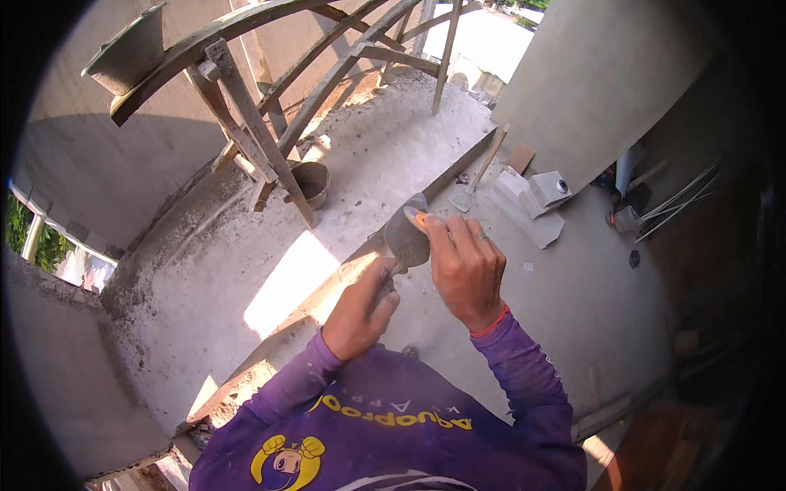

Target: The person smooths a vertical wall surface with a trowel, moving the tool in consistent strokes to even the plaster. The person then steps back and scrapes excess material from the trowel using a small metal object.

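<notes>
A grey, round-edged blade (406, 242), like that of a small trowel, is held up between my hands in front of my chest. My right hand (468, 266) is closed at its upper edge, and a small orange part shows by the thumb. I cannot tell whether that orange part belongs to the blade or to a second tool. At the blade's lower end, my left hand (362, 307) is closed with the fingertips against it. A red band circles my right wrist, and a ring is on one finger.
Wooden scaffolding (246, 123) stands at the left, with a mortar-stained basin (127, 53) on top and a bucket (311, 182) below. A low ledge (446, 180) crosses the floor. Beyond my right hand lie a long-handled shovel (463, 199), white packaging (532, 196) and thin rods (679, 200).
</notes>
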`<move>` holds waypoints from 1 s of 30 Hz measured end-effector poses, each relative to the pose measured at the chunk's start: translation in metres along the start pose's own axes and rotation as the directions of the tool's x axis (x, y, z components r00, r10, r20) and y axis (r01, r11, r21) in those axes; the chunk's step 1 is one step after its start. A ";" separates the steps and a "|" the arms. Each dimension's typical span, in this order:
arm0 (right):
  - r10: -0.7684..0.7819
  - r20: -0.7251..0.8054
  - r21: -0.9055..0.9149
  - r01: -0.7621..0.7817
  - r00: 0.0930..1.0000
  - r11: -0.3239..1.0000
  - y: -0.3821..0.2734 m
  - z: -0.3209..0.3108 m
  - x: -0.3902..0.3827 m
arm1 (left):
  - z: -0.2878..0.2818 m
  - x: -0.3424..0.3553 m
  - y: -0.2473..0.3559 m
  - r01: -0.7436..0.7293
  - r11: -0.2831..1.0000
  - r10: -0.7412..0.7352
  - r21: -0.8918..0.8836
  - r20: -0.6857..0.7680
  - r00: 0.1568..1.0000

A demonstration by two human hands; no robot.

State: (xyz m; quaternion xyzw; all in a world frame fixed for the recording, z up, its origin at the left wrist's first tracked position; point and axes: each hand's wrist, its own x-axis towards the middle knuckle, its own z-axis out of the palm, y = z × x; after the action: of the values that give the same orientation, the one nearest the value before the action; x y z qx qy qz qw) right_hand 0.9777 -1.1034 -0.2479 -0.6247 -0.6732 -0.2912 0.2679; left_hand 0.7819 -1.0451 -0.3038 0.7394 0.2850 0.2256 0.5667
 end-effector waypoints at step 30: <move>-0.138 -0.010 0.186 0.137 0.990 0.973 -0.009 -0.012 -0.007 | -0.011 0.011 0.016 0.143 0.981 -0.138 -0.134 0.040 0.990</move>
State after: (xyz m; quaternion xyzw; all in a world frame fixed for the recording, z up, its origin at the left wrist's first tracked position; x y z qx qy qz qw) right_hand 0.9696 -1.1169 -0.2452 -0.5492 -0.7395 -0.2441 0.3033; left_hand 0.7856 -1.0333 -0.2857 0.6804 0.3118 0.1927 0.6346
